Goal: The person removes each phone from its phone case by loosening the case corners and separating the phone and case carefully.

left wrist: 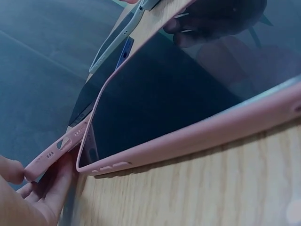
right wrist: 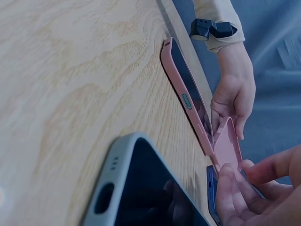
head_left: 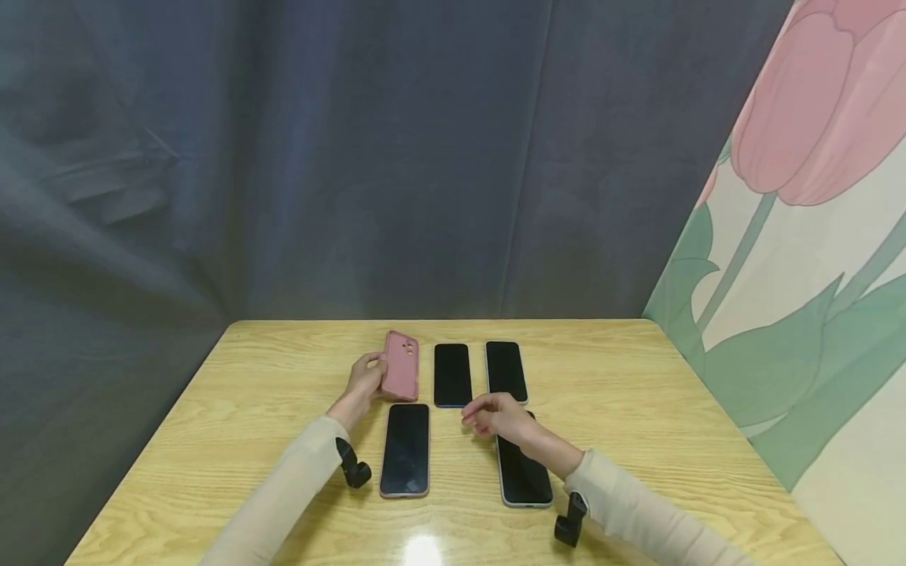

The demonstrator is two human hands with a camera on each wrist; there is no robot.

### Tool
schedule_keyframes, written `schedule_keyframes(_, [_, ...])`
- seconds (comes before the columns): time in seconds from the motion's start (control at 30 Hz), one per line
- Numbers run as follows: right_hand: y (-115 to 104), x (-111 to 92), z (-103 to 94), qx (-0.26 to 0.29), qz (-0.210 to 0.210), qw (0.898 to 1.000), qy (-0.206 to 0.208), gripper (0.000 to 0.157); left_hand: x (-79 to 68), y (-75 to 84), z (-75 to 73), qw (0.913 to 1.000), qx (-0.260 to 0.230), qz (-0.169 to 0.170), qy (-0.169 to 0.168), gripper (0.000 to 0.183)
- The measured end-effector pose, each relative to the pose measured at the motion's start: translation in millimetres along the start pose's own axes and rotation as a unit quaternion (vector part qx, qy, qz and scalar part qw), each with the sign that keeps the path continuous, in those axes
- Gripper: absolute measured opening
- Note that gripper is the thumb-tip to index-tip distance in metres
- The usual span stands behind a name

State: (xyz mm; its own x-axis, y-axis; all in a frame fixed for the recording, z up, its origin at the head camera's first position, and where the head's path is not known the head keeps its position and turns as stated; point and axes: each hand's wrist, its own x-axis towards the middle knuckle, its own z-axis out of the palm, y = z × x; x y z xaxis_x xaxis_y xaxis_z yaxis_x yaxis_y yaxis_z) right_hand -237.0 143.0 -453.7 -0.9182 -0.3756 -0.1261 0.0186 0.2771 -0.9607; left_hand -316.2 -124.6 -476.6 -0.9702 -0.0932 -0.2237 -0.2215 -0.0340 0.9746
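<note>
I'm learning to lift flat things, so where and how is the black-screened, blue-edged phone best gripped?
Probably pinch the black-screened, blue-edged phone by both long sides near its closer end, coming from the person's side with the right hand: it lies flat, with gaps along those sides.

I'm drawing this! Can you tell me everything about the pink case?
The pink case looks like soft plastic, with camera holes near its top right and openings in one end. It's empty, tilted with its inside showing, left of the blue-edged phone and beyond the pink-edged phone. The left hand pinches its left edge. Contact with the table is unclear.
</note>
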Motion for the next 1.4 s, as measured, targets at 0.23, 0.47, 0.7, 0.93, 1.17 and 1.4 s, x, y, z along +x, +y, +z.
schedule_keyframes(0.23, [0.2,0.6,3.2,0.002,0.000,1.000,-0.005,0.020,-0.4,-1.5,0.5,0.9984,0.051,0.022,0.005,0.043])
schedule_keyframes(0.47, [2.1,0.3,6.6,0.000,0.003,1.000,-0.013,0.020,-1.2,-1.8,0.0,0.9965,0.078,0.029,0.005,0.040])
schedule_keyframes(0.7, [2.5,0.2,7.5,0.005,-0.002,1.000,-0.018,0.020,0.3,-2.0,-1.6,0.9936,0.109,0.027,0.016,0.039])
schedule_keyframes(0.93, [4.2,-0.4,7.4,0.001,0.004,1.000,-0.023,0.021,-1.3,-2.3,-2.3,0.9865,0.157,0.042,0.020,0.042])
schedule_keyframes(1.17, [4.6,-1.0,7.0,-0.001,0.002,1.000,-0.025,0.021,-2.8,0.1,-3.0,0.9792,0.196,0.048,0.025,0.041])
schedule_keyframes(1.4, [3.8,-0.7,6.3,-0.008,0.004,1.000,-0.024,0.019,-2.6,2.7,-2.0,0.9789,0.198,0.049,0.011,0.041])
